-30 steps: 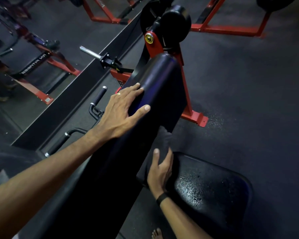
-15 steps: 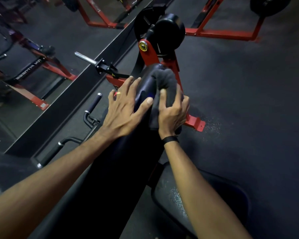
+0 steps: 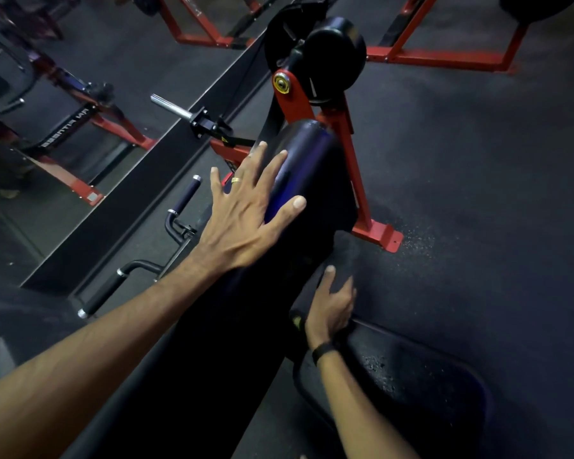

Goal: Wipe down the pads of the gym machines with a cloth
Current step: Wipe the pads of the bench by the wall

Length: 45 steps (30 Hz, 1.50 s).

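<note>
Right hand (image 3: 332,309) with cloth (image 3: 343,260) now lower on pad (image 3: 312,180), pressing; left hand (image 3: 246,220) still spread.

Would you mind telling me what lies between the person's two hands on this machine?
In the head view, only the long black pad lies between the left hand and the right hand, which presses the cloth.
</note>
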Each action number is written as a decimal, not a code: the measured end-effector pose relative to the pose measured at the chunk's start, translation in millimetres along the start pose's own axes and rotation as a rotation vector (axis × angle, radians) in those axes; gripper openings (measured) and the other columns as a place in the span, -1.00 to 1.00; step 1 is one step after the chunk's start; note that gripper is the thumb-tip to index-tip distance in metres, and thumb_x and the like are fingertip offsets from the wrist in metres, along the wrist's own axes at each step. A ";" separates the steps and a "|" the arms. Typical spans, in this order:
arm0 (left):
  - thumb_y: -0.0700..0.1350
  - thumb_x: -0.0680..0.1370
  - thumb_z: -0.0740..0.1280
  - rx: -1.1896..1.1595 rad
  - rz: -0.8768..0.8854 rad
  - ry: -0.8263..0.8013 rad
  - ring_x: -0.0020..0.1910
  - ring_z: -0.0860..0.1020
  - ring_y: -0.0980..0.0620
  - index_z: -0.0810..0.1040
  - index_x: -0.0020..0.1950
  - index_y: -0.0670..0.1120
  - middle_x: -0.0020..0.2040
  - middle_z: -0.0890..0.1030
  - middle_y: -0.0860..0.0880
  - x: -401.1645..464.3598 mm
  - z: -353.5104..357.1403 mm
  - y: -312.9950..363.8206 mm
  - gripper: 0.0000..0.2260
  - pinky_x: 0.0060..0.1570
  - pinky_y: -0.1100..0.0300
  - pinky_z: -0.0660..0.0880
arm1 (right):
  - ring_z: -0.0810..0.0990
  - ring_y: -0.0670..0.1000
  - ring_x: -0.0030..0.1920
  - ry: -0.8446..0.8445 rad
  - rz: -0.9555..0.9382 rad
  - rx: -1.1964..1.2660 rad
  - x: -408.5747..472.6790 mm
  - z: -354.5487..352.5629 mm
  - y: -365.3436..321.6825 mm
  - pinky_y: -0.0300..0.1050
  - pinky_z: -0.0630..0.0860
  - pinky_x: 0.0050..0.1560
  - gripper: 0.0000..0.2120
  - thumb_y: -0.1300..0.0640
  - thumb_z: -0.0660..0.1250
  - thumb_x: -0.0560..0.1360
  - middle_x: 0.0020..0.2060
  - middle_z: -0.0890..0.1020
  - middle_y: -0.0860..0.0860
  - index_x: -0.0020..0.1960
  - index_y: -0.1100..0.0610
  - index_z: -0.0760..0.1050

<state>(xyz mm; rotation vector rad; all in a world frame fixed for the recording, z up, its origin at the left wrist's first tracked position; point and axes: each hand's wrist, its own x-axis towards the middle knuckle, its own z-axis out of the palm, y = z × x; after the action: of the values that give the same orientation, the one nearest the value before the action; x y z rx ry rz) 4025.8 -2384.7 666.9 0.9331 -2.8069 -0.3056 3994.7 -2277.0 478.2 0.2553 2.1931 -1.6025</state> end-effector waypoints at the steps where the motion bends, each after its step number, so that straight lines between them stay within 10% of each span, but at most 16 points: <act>1: 0.44 0.54 -0.10 0.013 0.003 0.000 0.62 0.06 0.02 0.05 0.63 0.15 0.66 -0.03 0.03 0.6 -0.1 0.5 -0.28 0.50 -0.35 -0.26 | 0.51 0.20 0.30 0.003 -0.112 0.055 -15.9 -5.4 -13.9 -0.14 0.38 0.27 -0.43 -0.18 0.23 0.60 0.31 0.55 0.21 0.46 0.16 0.42; 4: 0.43 0.54 -0.11 0.013 -0.002 0.005 0.62 0.05 0.03 0.04 0.63 0.14 0.66 -0.03 0.04 0.8 -0.8 1.1 -0.29 0.49 -0.36 -0.24 | 0.53 0.06 0.16 0.004 -0.541 0.213 -26.8 -5.7 -68.0 -0.48 0.29 0.19 -0.53 -0.05 0.29 0.58 0.13 0.59 0.16 0.36 0.24 0.51; 6: 0.42 0.54 -0.12 0.008 0.000 0.007 0.62 0.01 0.06 0.03 0.64 0.14 0.66 -0.04 0.05 -0.5 -0.4 1.5 -0.29 0.50 -0.35 -0.24 | 0.55 0.09 0.13 0.064 -0.630 0.219 1.6 7.1 -107.3 -0.28 0.40 0.20 -0.54 -0.08 0.31 0.56 0.08 0.59 0.14 0.34 0.18 0.54; 13: 0.43 0.53 -0.13 0.016 0.003 -0.031 0.63 -0.04 0.02 -0.02 0.64 0.15 0.66 -0.08 0.07 2.0 -0.5 1.1 -0.28 0.50 -0.34 -0.28 | 0.62 0.27 -0.12 0.358 -0.573 -0.004 111.6 45.2 -117.4 0.03 0.44 -0.11 -0.56 -0.12 0.33 0.53 -0.18 0.61 0.24 0.09 0.26 0.67; 24: 0.44 0.52 -0.18 0.025 0.020 -0.091 0.62 -0.15 0.15 0.03 0.65 0.13 0.66 -0.04 0.11 2.5 1.2 0.4 -0.25 0.49 -0.25 -0.39 | 0.43 0.18 0.42 0.009 -0.137 0.063 105.5 27.5 -32.9 -0.09 0.32 0.33 -0.41 -0.12 0.32 0.60 0.43 0.46 0.18 0.52 0.18 0.35; 29: 0.43 0.53 -0.20 0.038 0.026 -0.104 0.62 -0.16 0.13 0.03 0.65 0.14 0.66 -0.06 0.11 3.3 0.8 -0.3 -0.26 0.48 -0.25 -0.40 | 0.47 0.20 0.41 -0.048 -0.126 0.102 65.0 20.2 19.7 0.04 0.38 0.43 -0.06 -0.50 0.13 0.45 0.39 0.51 0.22 0.50 0.24 0.37; 33: 0.41 0.55 -0.21 0.089 0.046 -0.080 0.62 -0.15 0.12 0.02 0.65 0.12 0.66 -0.05 0.10 1.3 2.1 -0.5 -0.28 0.48 -0.26 -0.40 | 0.48 0.27 0.36 -0.002 -0.072 0.062 87.9 19.6 -44.7 -0.06 0.34 0.29 -0.41 -0.11 0.25 0.62 0.37 0.50 0.28 0.51 0.24 0.34; 45: 0.44 0.53 -0.08 -0.089 0.015 0.031 0.62 -0.11 0.12 -0.27 0.64 -0.05 0.66 0.02 0.06 2.7 1.3 -0.9 -0.14 0.49 -0.28 -0.36 | 0.55 0.22 0.20 0.093 -0.626 -0.024 60.8 12.0 -143.5 -0.04 0.36 0.11 -0.54 -0.07 0.29 0.60 0.24 0.56 0.20 0.44 0.10 0.47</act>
<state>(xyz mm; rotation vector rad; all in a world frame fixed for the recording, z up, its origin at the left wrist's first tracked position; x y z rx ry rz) 4023.9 -2386.9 665.7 0.8889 -2.7463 -0.4075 3888.1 -2340.1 573.5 -0.4163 2.5153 -1.8929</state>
